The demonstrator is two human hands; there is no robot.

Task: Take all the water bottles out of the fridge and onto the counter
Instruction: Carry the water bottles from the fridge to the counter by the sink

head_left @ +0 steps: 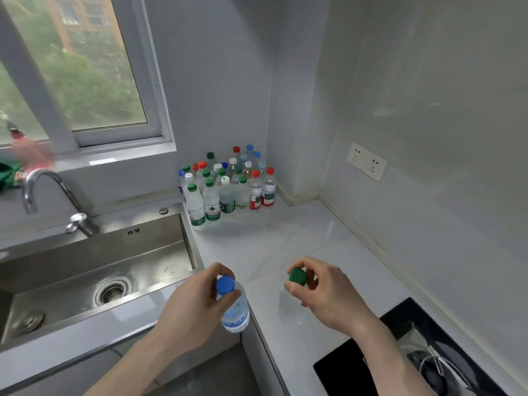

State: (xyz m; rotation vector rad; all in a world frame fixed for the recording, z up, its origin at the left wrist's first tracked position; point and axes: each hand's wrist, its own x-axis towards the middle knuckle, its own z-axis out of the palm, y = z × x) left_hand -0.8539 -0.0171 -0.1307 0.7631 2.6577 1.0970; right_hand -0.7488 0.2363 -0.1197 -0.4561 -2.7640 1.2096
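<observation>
My left hand grips a clear water bottle with a blue cap by its neck, held over the counter's front corner beside the sink. My right hand pinches the green cap of a second clear bottle, whose body hangs down over the white counter. A cluster of several water bottles with green, red, blue and white caps stands upright in the far corner of the counter, against the wall. The fridge is out of view.
A steel sink with a curved tap lies to the left. A black cooktop sits at the near right. A double wall socket is on the right wall. Blurred red and green items rest on the windowsill.
</observation>
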